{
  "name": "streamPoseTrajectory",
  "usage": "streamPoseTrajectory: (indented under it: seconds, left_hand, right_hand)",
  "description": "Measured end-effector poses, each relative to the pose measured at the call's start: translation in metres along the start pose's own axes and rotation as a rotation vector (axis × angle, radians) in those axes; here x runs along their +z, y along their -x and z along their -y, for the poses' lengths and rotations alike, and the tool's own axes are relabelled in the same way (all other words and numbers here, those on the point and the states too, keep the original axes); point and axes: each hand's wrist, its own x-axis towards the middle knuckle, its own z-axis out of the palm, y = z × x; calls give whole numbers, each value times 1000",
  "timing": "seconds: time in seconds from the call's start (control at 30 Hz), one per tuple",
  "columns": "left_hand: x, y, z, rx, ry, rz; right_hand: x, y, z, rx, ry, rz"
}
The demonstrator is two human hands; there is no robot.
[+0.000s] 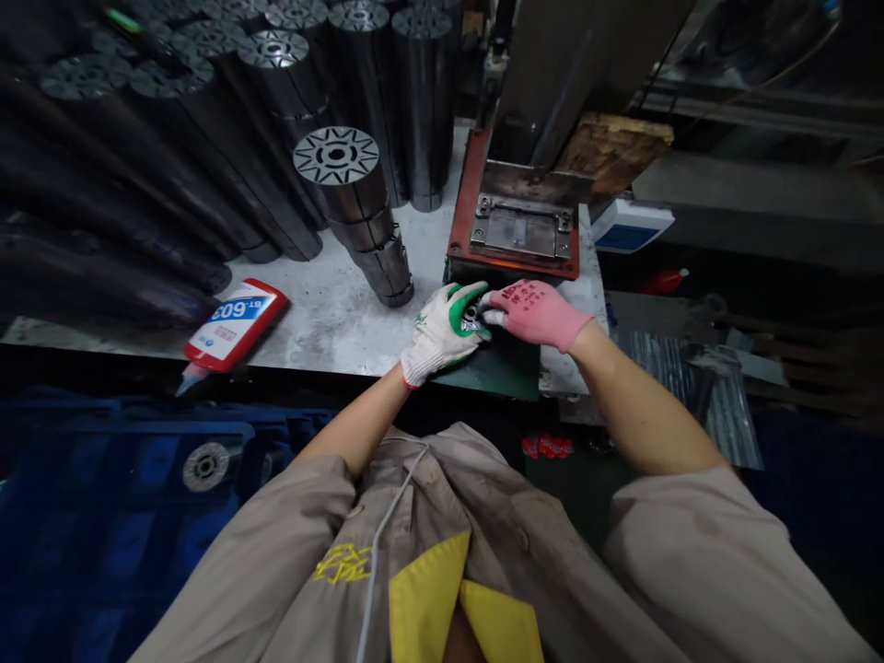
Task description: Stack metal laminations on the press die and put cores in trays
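Observation:
My left hand (446, 333), in a white knit glove with a green palm, and my right hand (539, 315), in a pink glove with red print, meet over a small dark metal part (473, 318). Both hands close on that part, and their fingers hide most of it. Beneath them lies a green mat (501, 366) on a pale steel-topped bench (331, 318). Just beyond my fingertips is a red-framed press bed (517, 230) with a steel plate. To the left, a stack of slotted steel laminations (363, 221) stands tilted.
Several more lamination stacks (424, 101) crowd the bench's far left, and a bottle of BT-603 adhesive (236, 327) lies near its front edge. A blue crate (117, 497) holding a metal disc sits below left. The press column rises behind the bed, beside a wooden block (613, 152).

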Motion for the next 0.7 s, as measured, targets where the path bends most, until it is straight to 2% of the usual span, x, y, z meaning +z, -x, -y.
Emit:
streamPoseTrajectory:
  seconds: [0.1,0.17,0.23,0.33,0.4,0.53,0.63,0.7]
  left_hand:
    - [0,2,1,-70,2,-33]
    - [-2,3,3,-40,30,-19]
    - [-8,3,5,30,70,18]
    - [-15,3,7,125,126,73]
    - [-15,4,6,130,134,70]
    - [-7,4,3,56,44,40]
    - [-3,2,2,60,3,55]
    - [-4,1,0,69,10,68]
  right_hand:
    - [-16,3,-14,124,-37,-279]
    - [-22,-3,-24,245,-16,-463]
    - [-25,-11,-29,303,25,-522]
    - [-29,-12,-24,314,56,-464]
    - [-28,-3,-15,307,47,-402]
    - [-6,15,7,185,-67,-264]
    - [13,13,25,111,-63,-84]
    - [15,6,38,98,-11,21]
